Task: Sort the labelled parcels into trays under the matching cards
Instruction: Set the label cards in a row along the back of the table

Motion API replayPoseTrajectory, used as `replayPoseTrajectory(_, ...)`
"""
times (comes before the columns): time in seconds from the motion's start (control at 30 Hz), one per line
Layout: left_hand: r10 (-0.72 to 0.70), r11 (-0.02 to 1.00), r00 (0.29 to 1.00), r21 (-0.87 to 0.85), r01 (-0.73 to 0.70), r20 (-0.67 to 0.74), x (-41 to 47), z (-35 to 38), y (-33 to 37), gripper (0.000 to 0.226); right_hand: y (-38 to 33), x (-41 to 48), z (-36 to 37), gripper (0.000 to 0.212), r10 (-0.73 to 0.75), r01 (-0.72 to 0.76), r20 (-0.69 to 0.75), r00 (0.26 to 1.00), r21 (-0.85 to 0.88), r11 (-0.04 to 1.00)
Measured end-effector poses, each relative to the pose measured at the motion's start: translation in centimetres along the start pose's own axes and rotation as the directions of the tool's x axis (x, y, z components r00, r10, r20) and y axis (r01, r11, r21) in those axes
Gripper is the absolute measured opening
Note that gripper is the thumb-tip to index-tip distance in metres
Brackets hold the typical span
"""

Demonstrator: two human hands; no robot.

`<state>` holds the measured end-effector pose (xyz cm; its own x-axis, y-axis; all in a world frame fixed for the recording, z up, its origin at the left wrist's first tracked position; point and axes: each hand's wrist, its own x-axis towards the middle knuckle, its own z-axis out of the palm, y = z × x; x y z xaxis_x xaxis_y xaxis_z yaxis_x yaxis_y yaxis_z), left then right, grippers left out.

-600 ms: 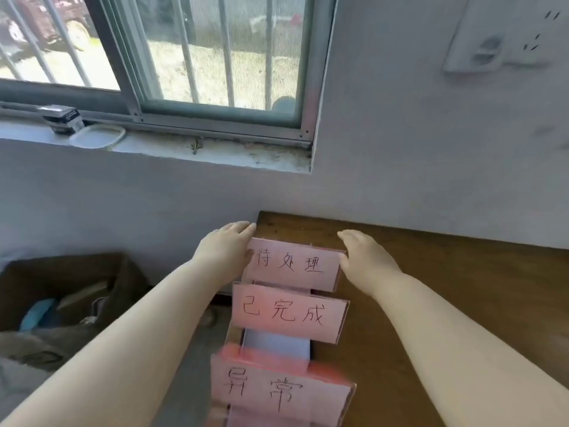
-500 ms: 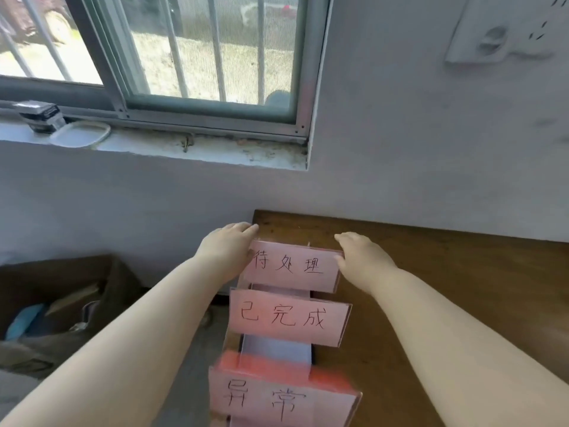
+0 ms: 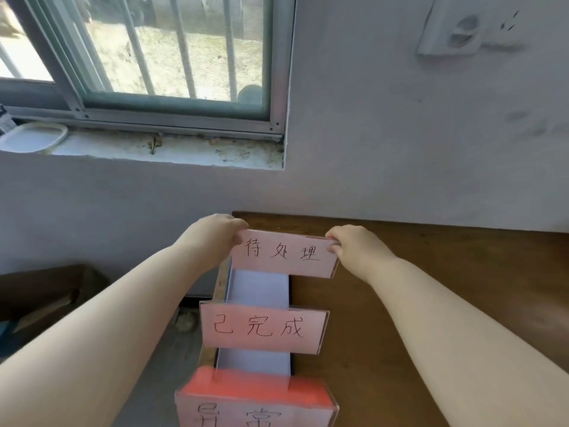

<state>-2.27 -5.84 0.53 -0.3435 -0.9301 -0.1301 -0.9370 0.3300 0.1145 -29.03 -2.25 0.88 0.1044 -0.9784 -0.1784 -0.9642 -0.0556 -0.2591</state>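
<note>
Gripping pink black-lettered card (image 3: 284, 257): left hand (image 3: 212, 238), right hand (image 3: 358, 252)

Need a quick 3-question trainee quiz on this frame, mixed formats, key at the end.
1. True or false: the left hand and the right hand each grip one end of the top card.
2. How many pink cards show? A two, B three, C four.
3. What surface lies right of the card rack?
Key: 1 true; 2 B; 3 the wooden table.
</note>
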Motion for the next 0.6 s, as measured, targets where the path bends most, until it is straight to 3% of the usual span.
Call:
replayPoseTrajectory(0.23, 0.039, 0.998, 0.999, 0.045, -0.037, -0.038, 5.5, -2.0, 5.8, 0.032, 6.4, 2.2, -3.9, 0.034, 0.024, -0.023, -0.041, 0.999, 0.034, 0.999)
replayPoseTrajectory(0.6, -0.158, 0.984, 0.986, 0.097, 0.152, 0.052, 14.3, 3.0, 6.8, 0.039, 12.7, 12.1, -0.2, 0.026, -0.125, 0.119, 0.057, 0.991, 0.102, 0.988)
